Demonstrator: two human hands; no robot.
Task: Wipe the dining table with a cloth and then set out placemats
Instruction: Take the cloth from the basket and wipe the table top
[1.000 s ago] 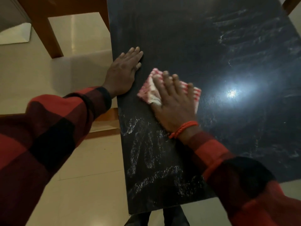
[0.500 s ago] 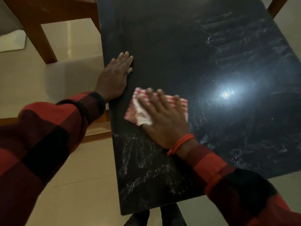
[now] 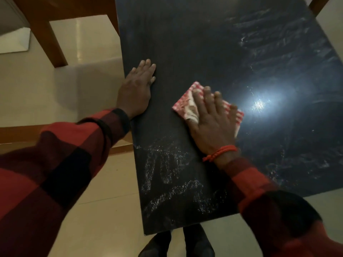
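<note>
Cloth (image 3: 182, 105) (folded), long axis slanting down-right

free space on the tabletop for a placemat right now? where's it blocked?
Bare: the far half of the dark table, beyond both hands, and the right side past the light glare. The near end, with wipe streaks, is also bare. Crowded: the left hand flat at the left edge; the right hand pressing the checked cloth mid-table.

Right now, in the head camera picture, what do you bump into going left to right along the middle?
Brown wooden chair leg → left hand flat on the dark table's edge → red-and-white checked cloth → right hand pressing it → bright light glare.
</note>
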